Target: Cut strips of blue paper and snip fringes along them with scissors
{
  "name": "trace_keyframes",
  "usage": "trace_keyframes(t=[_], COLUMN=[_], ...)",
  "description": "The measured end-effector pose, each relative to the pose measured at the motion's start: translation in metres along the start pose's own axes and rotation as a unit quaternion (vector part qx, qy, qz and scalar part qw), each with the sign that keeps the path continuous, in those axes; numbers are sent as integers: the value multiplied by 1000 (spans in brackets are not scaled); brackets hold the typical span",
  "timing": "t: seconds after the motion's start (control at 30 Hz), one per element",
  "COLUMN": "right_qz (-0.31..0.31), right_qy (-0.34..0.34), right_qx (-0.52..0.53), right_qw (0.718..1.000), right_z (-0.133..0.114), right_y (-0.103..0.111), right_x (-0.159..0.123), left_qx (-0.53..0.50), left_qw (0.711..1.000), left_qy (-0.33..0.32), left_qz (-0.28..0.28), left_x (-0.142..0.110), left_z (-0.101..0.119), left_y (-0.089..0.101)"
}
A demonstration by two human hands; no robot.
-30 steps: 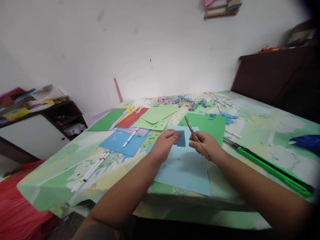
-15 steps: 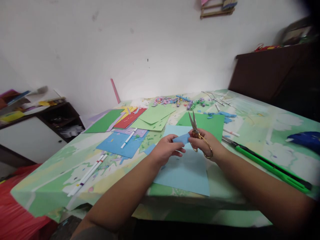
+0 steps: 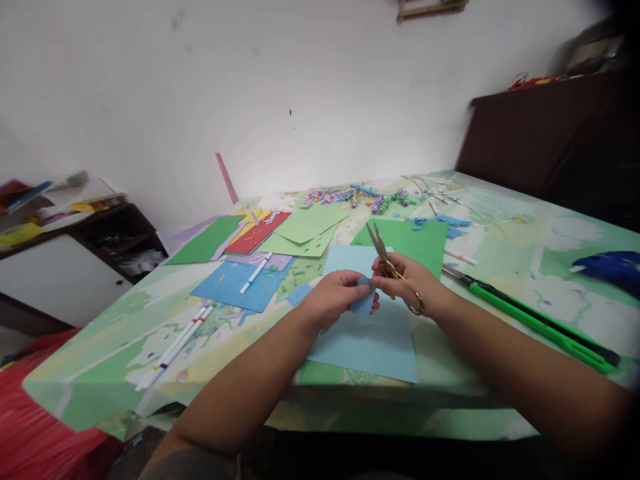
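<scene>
My left hand (image 3: 340,297) is closed on a small piece of blue paper (image 3: 364,304), pinching it between thumb and fingers. Scissors (image 3: 382,248) with gold handles are held in my right hand (image 3: 406,279), their blades pointing up and away from me. The fingertips of that hand also meet the upper edge of the blue piece. Below both hands lies a light blue sheet (image 3: 370,353), partly over a dark green sheet (image 3: 425,237). Another small blue scrap (image 3: 299,294) rests left of my left hand.
Right of my hands lies a green utility knife (image 3: 543,323). Markers (image 3: 183,340) and a larger blue sheet (image 3: 235,283) are at left, with a red sheet (image 3: 260,233) and pale green sheets (image 3: 307,227) behind. Paper scraps (image 3: 327,196) lie near the wall.
The blue piece has turned from lying sideways between my hands to hanging downward. My hands have come closer together, and the scissors have shifted slightly left.
</scene>
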State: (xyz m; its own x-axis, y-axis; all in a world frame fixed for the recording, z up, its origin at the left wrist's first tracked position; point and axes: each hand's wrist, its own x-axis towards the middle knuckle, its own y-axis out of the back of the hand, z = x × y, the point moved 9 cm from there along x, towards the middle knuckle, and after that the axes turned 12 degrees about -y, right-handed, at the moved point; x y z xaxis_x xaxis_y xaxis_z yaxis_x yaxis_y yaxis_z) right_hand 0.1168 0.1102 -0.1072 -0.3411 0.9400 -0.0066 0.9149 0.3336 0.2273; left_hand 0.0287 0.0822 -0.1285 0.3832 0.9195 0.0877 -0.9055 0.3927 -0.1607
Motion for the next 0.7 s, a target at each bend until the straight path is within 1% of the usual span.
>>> trace_keyframes(t=[0.13, 0.27, 0.33, 0.4, 0.47, 0.53, 0.6, 0.7], right_qz=[31, 47, 52, 59, 62, 51, 37, 31], right_qy=[23, 34, 44, 65, 87, 98, 100, 102], right_qx=[-22, -58, -92, -171, -272, -344, -381, -405], right_qw=[999, 997, 993, 981, 956, 932, 918, 908], right_z=[-1, -2, -6, -14, -21, -22, -21, -20], right_y=[8, 13, 15, 13, 8, 1, -4, -7], right_x=[2, 0, -4, -9, -13, -16, -16, -17], left_qx=[-15, -17, -12, -6, -1, 12, 51, 146], left_qw=[999, 999, 999, 999, 998, 995, 990, 973], left_qy=[3, -16, -24, -33, -48, -68, -100, -151], left_qz=[38, 43, 38, 36, 46, 70, 88, 96], left_x=[1, 1, 1, 1, 1, 1, 1, -2], left_z=[-2, 2, 4, 7, 10, 15, 23, 36], left_y=[5, 7, 8, 9, 12, 16, 20, 21])
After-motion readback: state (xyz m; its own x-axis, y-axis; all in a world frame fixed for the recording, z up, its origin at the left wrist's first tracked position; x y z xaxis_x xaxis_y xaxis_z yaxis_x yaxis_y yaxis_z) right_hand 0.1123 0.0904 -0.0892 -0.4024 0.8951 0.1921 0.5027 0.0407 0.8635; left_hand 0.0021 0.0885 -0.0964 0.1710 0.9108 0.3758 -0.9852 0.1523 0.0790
